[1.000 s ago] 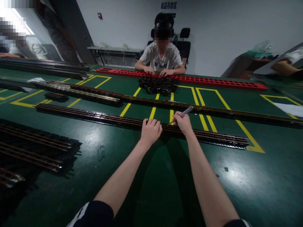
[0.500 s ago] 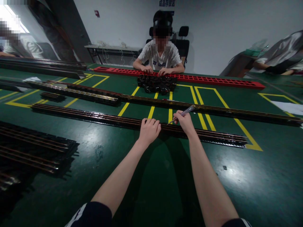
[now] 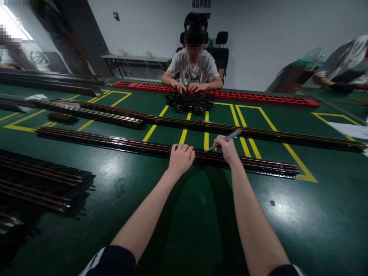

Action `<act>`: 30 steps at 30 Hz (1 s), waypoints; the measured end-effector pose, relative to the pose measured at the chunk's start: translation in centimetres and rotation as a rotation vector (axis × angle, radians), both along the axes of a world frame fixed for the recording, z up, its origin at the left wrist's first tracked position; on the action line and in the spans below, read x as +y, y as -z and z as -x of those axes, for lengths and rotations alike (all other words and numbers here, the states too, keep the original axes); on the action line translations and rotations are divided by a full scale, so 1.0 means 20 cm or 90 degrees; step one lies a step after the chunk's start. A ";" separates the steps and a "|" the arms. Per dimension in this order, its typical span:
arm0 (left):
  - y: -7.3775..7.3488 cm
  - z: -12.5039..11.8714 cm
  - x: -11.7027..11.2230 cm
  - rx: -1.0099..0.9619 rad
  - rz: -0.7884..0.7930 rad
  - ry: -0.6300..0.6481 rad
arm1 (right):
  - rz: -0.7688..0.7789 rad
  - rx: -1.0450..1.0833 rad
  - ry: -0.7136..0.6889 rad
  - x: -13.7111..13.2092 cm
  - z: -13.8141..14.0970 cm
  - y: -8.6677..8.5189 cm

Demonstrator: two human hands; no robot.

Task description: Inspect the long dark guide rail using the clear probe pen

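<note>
My left hand [image 3: 181, 159] lies over a long black rail [image 3: 115, 143] with copper-coloured strips along its top. Its fingers bend over the far side, closed on the rail. In my right hand [image 3: 227, 148] is a slim screwdriver [image 3: 233, 134] with a translucent handle, held in a pinch. The shaft slants down to the left, and its tip is at the top of the same rail, a little right of my left hand. Whether the tip touches a strip I cannot tell.
Behind lies another long rail [image 3: 258, 135]. Stacked rails [image 3: 37, 180] fill the near left of the green table [image 3: 138, 245]. Across the table a person [image 3: 192, 71] handles a pile of black parts [image 3: 189, 102] beside a red slotted frame [image 3: 264, 99]. Another person's arm shows at right.
My right hand has shifted slightly right with the screwdriver, its tip moving along the rail. My left hand stays in place. The person opposite has moved a hand over the black parts.
</note>
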State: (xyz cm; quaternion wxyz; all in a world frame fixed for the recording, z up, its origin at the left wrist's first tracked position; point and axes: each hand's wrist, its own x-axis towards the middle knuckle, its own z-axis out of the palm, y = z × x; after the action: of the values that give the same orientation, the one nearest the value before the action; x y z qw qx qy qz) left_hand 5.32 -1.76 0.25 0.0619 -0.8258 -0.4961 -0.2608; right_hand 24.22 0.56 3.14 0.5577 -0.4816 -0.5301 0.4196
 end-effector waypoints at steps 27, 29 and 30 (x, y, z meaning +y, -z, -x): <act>0.01 0.00 0.00 0.001 -0.017 -0.003 | -0.015 0.038 0.018 0.01 -0.03 0.04; 0.00 0.00 0.00 0.001 -0.012 -0.003 | -0.014 0.022 0.015 0.01 -0.02 0.04; 0.00 0.00 0.00 0.000 -0.009 -0.002 | -0.014 0.015 0.016 0.01 -0.02 0.04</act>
State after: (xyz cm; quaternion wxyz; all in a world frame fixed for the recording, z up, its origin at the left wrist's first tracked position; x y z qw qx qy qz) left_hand 5.37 -1.75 0.16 0.0682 -0.8244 -0.4958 -0.2642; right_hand 24.68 0.73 2.33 0.5744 -0.4768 -0.5220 0.4125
